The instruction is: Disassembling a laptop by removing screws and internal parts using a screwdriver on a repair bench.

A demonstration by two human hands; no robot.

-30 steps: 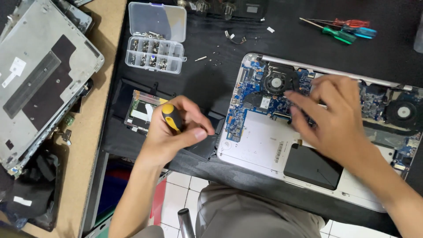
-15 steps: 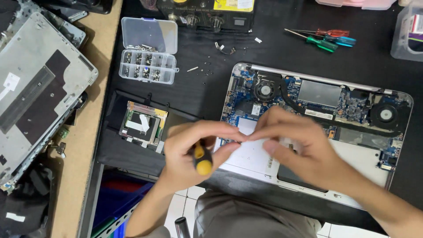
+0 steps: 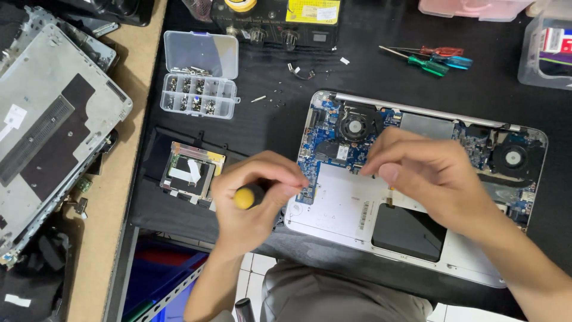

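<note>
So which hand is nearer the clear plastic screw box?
Left. The left hand, gripping a yellow-handled screwdriver, sits below the screw box; the right hand is far across the opened laptop.

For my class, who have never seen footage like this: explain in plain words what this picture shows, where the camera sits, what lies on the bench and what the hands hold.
The camera sits on the person's head and looks down at their own two bare hands; there is no robot. On a black bench lies an opened laptop, its blue circuit board and two round fans bare. The left hand grips a screwdriver with a yellow handle end at the laptop's left edge. The right hand rests its fingertips on the board; whether it pinches anything cannot be seen. Further back stand a clear box of small screws and three spare screwdrivers, red, blue and green. A small removed part lies left of the hands, and a grey laptop cover on the wooden table beside.
</note>
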